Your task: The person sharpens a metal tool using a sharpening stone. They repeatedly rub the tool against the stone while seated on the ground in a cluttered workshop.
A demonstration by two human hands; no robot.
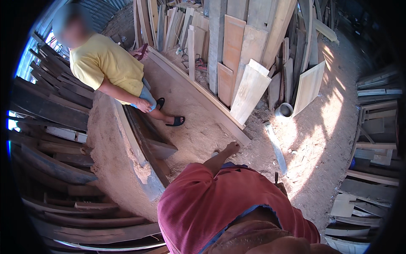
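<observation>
My left hand [231,148] is in front of my body with its fingers curled closed. Whatever may be inside it is hidden. It is close to the near end of a long wooden plank [203,95]; I cannot tell whether they touch. Beside my red shirt, my right hand [281,186] shows only in part, closed around a short dark stick-like thing [276,177] that points up. At the plank's far end stands a person in a yellow shirt [111,63], one hand [141,51] near that end and the other hand [144,106] hanging low.
Boards and panels [251,91] lean upright ahead. A metal can [284,110] and a flat grey strip [277,148] are on the sawdust-covered ground [304,148]. A long wooden trough-like piece [137,139] lies at left. Stacked planks line the left [59,165] and right [368,186].
</observation>
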